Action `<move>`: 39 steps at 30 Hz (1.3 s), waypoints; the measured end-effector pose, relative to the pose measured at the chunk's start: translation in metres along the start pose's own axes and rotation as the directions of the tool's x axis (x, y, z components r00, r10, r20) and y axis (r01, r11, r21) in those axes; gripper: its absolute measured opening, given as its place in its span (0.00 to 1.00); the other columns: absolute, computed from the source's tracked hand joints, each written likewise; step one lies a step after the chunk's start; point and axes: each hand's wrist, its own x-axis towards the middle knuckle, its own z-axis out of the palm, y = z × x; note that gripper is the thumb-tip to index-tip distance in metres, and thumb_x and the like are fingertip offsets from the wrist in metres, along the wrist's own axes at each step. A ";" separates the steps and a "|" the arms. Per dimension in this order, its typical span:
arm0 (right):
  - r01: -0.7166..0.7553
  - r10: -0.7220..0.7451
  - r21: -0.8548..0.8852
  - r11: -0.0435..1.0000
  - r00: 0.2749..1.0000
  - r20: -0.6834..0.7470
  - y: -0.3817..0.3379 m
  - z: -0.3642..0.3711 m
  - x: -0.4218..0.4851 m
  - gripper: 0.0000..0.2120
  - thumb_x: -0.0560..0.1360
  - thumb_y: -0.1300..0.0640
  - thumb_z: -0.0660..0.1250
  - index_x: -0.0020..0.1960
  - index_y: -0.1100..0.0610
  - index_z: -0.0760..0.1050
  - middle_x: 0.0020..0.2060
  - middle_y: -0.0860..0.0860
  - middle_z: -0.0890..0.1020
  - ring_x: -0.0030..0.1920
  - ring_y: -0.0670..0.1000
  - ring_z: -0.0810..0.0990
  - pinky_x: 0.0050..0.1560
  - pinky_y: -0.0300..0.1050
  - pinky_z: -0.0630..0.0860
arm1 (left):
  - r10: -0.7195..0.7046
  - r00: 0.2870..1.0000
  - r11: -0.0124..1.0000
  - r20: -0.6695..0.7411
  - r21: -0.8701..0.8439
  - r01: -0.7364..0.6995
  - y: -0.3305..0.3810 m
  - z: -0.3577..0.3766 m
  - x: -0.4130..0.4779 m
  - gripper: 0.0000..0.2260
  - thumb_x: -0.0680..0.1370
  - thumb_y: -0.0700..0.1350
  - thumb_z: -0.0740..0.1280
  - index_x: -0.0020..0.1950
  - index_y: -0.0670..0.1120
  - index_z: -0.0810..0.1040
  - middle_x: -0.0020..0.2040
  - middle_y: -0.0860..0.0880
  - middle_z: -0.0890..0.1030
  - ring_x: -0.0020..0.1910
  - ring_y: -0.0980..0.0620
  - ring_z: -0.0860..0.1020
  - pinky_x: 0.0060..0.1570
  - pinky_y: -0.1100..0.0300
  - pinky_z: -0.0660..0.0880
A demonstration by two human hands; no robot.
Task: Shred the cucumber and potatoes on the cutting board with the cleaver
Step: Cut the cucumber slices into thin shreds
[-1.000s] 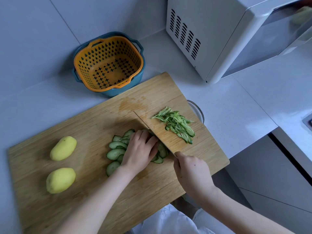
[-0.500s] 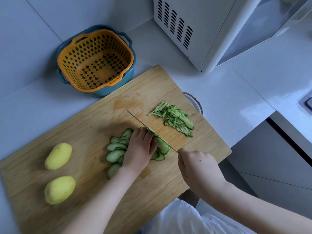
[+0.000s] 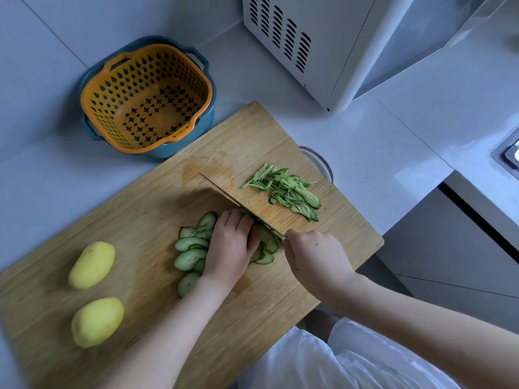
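On the wooden cutting board (image 3: 140, 220) lies a fanned row of cucumber slices (image 3: 191, 256). My left hand (image 3: 230, 251) presses down on the row's right part and hides the slices beneath it. My right hand (image 3: 314, 256) grips the handle of the cleaver (image 3: 224, 195). The blade stands edge-on, right against my left fingers, with a few slices on its right side. A heap of cucumber shreds (image 3: 286, 189) lies further right on the board. Two peeled yellow potatoes (image 3: 92, 265) (image 3: 97, 322) rest at the board's left end.
An orange colander in a blue bowl (image 3: 146, 96) stands behind the board against the wall. A white microwave (image 3: 323, 37) sits at the back right. A metal ring (image 3: 320, 164) sticks out from the board's right edge. The counter drops off at the right, near a hob corner (image 3: 508, 153).
The cleaver has turned from leaning, with its flat side showing, to upright and edge-on beside my left fingers. My left hand stays on the slices. The view has shifted a little.
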 end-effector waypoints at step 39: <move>-0.023 0.022 0.026 0.999 1.000 0.019 -0.007 0.000 -0.005 0.14 0.80 0.57 0.52 0.36 0.55 0.60 0.27 0.49 0.66 0.27 0.50 0.64 0.27 0.42 0.60 | -0.068 0.997 0.997 -0.039 -0.038 0.066 -0.001 0.007 -0.007 0.12 0.76 0.45 0.58 0.40 0.39 0.77 0.37 0.44 0.77 0.39 0.46 0.74 0.43 0.56 0.73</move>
